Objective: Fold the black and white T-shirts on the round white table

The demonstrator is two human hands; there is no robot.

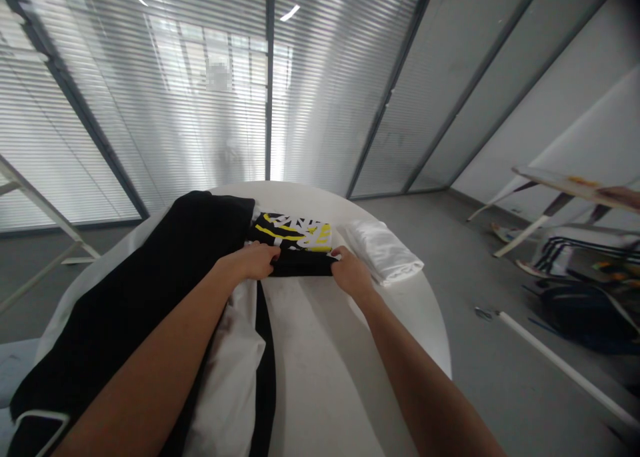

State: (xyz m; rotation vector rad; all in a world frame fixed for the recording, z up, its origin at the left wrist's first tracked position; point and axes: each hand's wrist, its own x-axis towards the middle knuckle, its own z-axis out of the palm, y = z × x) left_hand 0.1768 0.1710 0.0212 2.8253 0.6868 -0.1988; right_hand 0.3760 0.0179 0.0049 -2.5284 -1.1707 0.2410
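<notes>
A folded black shirt with yellow and white print [294,237] lies at the far middle of the round white table [325,350]. My left hand [253,260] grips its near left edge with fingers curled. My right hand [350,270] pinches its near right corner. A folded white garment [383,249] rests just right of the shirt. A large black garment [135,297] spreads over the table's left side, under my left forearm, with a white cloth [225,370] beside it.
Glass walls with blinds [220,90] stand behind the table. To the right are a tilted white table [565,190], a dark bag [585,310] and a white pole [565,370] on the grey floor. A white frame [35,204] leans at the left.
</notes>
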